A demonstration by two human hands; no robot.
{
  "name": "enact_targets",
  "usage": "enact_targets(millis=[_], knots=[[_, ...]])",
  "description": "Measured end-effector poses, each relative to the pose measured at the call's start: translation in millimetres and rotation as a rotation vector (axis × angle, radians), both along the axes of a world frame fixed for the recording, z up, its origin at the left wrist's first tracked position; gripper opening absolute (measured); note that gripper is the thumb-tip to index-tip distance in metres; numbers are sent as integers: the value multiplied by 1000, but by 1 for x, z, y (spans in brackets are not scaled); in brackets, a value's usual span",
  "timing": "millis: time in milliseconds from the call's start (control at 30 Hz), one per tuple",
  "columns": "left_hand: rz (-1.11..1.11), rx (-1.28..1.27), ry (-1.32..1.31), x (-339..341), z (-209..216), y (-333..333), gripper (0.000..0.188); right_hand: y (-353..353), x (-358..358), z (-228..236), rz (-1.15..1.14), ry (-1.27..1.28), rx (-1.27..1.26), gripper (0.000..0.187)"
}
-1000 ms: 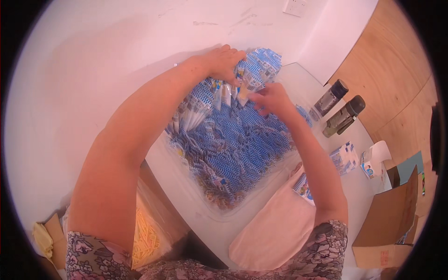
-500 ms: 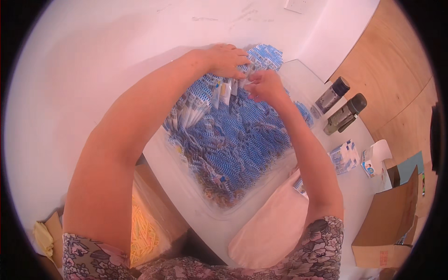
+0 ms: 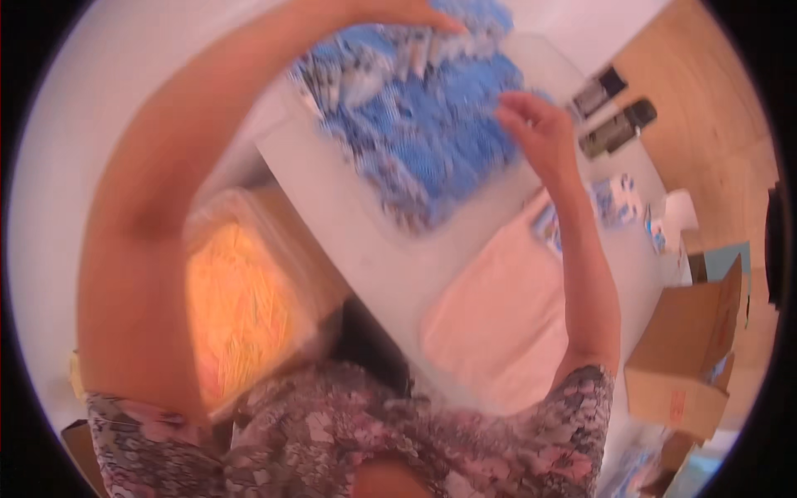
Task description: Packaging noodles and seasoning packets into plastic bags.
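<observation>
A broad heap of small flat packets (image 3: 448, 124), blue-and-white patterned, lies in a shallow clear tray (image 3: 541, 60). At the heap's far side, paler packets (image 3: 353, 75) stand tilted in rows. My left hand (image 3: 403, 12) reaches over these far packets, its fingers stretched out; the top edge of the picture cuts part of it off. My right hand (image 3: 541, 129) is raised over the heap's right side, fingers loosely curled and apart from the thumb. I see nothing held in it, though motion blurs it.
A pink cloth (image 3: 498, 319) lies on the white table (image 3: 357, 241), with printed packs (image 3: 618, 199) beyond. Two bottles (image 3: 599, 93) lie at the right. A box lined with plastic holds yellow sticks (image 3: 241, 307) at lower left; an open cardboard box (image 3: 681, 340) stands at right.
The whole view has shifted, so the tray sits higher in the picture. My right hand has come away from my left, back and to the right, off the far packets.
</observation>
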State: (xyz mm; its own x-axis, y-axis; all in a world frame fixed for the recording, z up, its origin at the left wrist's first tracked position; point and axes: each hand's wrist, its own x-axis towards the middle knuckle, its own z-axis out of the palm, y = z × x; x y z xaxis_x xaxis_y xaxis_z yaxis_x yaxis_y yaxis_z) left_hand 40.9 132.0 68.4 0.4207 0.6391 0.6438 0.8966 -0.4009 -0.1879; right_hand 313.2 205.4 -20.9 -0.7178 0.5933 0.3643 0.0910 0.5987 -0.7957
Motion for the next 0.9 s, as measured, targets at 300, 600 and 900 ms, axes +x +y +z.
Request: enact_targets(millis=[300, 600, 900], knots=[[31, -304, -169, 114, -72, -272, 27, -25, 161, -77, -371, -210, 159, 31], [383, -397, -489, 132, -133, -410, 22, 39, 210, -116, -468, -212, -140, 59], [788, -414, -689, 114, -152, -473, 21, 162, 256, -116, -885, -591, 472, 37]])
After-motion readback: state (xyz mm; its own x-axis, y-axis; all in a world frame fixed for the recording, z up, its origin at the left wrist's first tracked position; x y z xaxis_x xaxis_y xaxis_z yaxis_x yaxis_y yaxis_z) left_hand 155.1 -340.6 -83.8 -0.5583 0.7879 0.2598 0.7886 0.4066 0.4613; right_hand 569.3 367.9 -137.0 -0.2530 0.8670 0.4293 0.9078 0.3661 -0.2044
